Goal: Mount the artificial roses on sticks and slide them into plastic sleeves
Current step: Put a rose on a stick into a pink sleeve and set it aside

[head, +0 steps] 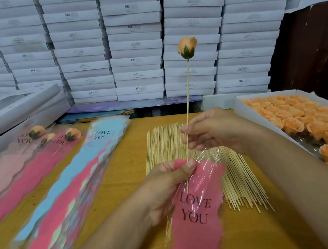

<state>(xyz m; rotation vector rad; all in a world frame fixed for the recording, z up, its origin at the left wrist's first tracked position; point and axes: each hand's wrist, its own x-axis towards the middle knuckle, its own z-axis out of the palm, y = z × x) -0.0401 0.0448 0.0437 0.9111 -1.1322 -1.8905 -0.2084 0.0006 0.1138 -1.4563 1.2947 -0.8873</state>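
A peach artificial rose (187, 47) stands upright atop a thin wooden stick (188, 108). My right hand (212, 131) pinches the stick near its middle. The stick's lower tip sits just inside the mouth of a pink "LOVE YOU" plastic sleeve (194, 215). My left hand (167, 185) grips the sleeve's top edge, thumb pressed over the opening beside the stick.
A loose pile of sticks (238, 183) lies on the wooden table under my hands. A white tray of peach roses (310, 122) fills the right side. Stacked empty sleeves (78, 178) and several sleeved roses (41, 141) lie left. White boxes (135, 44) wall the back.
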